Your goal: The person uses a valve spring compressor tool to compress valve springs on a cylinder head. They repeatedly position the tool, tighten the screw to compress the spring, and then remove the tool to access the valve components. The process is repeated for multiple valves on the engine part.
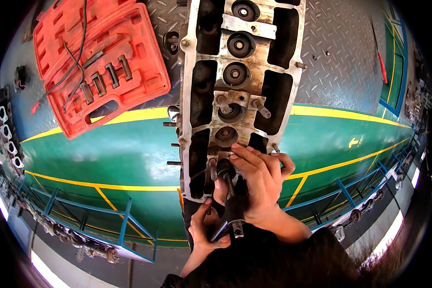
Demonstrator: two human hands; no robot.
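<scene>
Gripping the lower end of a dark screw clamp [234, 208] with closed left hand [204, 231], at the near end of a long metal engine part [260, 56]. Curving right hand [260, 182] beside the clamp, fingertips [236, 148] on metal; cannot tell whether gripping. Farther left, open red case [138, 89].

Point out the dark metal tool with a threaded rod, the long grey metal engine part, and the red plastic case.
Dark metal tool with a threaded rod [234, 209]: head view, its dark body.
Long grey metal engine part [259, 55]: head view, its bare top face.
Red plastic case [150, 82]: head view, its lower right part.
</scene>
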